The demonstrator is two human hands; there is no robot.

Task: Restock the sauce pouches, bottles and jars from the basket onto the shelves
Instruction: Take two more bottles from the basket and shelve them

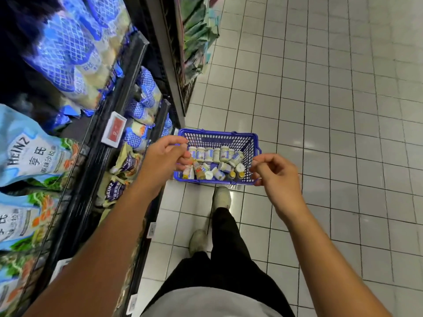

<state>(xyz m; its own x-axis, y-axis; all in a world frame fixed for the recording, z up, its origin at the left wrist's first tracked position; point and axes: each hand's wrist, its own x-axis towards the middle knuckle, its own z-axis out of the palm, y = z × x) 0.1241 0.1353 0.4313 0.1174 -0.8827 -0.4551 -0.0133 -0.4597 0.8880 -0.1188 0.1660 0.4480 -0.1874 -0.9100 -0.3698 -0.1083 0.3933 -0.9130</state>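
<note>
Head view looks down on a blue plastic basket [254,143] with lattice walls. It stands on the white tiled floor [332,110] beside the foot of the shelves [128,83], just ahead of the person's pale shoes [221,196]. Inside, a row of small jars [208,154] with white lids and pale contents stands along the far wall. More of these jars lie tipped over in the middle. Small bottles [198,170] of orange and brownish sauce, some with yellow caps, lie along the near wall.

Both hands hang above the basket, well clear of its contents. The left hand [164,154] is over the near left corner, its fingers [183,160] loosely curled with the tips close together, holding nothing. The right hand [277,175] is over the near right corner, its fingers [258,167] also loosely curled and empty. The jars and bottles lie between and below the two hands.

On the shelves at left, light blue pouches [29,156] read "HEINZ" with Chinese characters beneath. Darker pouches [114,191] on a lower shelf also read "HEINZ". Higher up, pale pouches with a blue net pattern [66,53] are blurred, so their print cannot be read. A white-framed red price tag [114,132] is clipped to a shelf edge; its figures are too blurred to tell.
</note>
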